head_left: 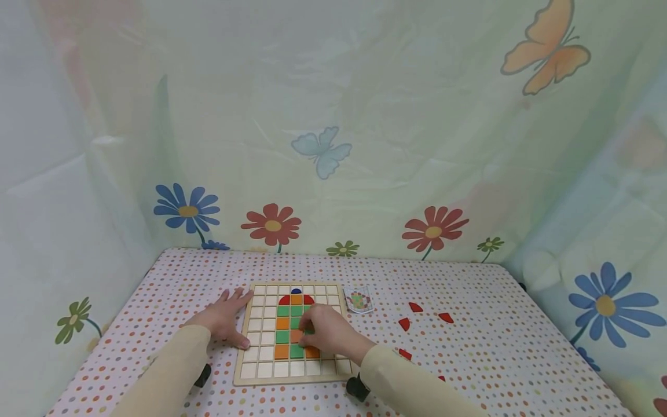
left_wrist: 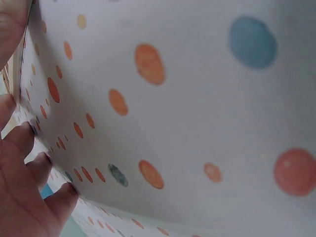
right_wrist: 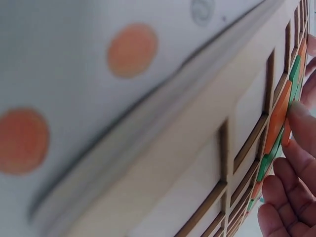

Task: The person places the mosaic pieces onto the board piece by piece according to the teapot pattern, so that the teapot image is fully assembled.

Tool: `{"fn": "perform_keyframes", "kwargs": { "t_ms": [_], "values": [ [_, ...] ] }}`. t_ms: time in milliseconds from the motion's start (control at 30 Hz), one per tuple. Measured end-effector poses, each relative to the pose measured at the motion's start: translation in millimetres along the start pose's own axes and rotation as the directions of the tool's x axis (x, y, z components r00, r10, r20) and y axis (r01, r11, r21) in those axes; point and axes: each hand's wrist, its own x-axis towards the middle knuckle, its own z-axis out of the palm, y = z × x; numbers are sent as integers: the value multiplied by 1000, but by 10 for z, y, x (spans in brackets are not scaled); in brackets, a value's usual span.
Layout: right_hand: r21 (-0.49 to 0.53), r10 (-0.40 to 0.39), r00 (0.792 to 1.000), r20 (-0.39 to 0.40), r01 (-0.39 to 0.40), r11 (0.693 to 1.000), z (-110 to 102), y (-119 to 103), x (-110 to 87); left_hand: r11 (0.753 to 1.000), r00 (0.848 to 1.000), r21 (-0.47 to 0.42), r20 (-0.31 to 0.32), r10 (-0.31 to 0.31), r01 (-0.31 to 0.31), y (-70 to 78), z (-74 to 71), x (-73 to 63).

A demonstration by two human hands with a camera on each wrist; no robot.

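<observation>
A square wooden grid board (head_left: 245, 370) lies on the table, with green, orange, red and blue pieces set in its cells. At its left edge my left hand (head_left: 223, 318) rests with fingers spread, thumb and fingertips by the frame. Over the middle of the grid, my right hand (head_left: 329, 331) pinches an orange tile (right_wrist: 287, 132) between thumb and finger, seen edge-on in the right wrist view. A green tile (head_left: 297, 351) and another orange tile (head_left: 281, 351) sit in cells near those fingertips. The right hand hides part of the coloured columns.
A small picture card (head_left: 358, 300) lies just right of the board. Several loose red pieces, one a rounded wedge (head_left: 415, 307), are scattered on the dotted tablecloth (head_left: 469, 359) farther right. A flower-printed curtain (head_left: 365, 202) stands behind the table.
</observation>
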Motion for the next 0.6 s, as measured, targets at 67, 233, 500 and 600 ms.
{"fn": "perform_keyframes", "kwargs": {
  "t_ms": [67,233,500,600],
  "values": [
    [-5,-10,1000,-1,10,1000,0,4,1,1000,1000,-2,0,-2,2,-6,1,-3],
    [-17,-33,999,-14,33,999,11,-2,2,1000,1000,-1,-1,-2,2,-34,13,7],
    [-29,-48,998,-33,47,998,42,-9,2,1000,1000,-5,-9,1,-1,-50,36,24],
    [-31,-68,997,-25,68,997,41,-3,-3,1000,1000,-2,-7,-2,2,-40,30,24]
  ]
}}
